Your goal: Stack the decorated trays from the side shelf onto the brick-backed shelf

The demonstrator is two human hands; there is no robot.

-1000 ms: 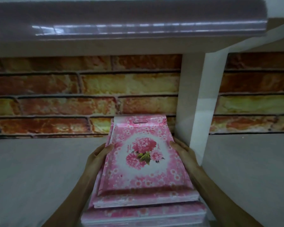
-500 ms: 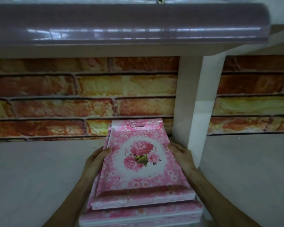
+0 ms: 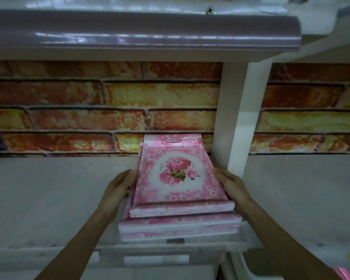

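Beside the white upright post (image 3: 242, 118), on its left, a stack of pink flowered trays (image 3: 176, 178) lies on the pale brick-backed shelf (image 3: 49, 188). Left of the stack, the left hand (image 3: 117, 184) lies with fairly straight fingers flat against its edge. Right of it, nearest the post, the right hand (image 3: 230, 182) does likewise.
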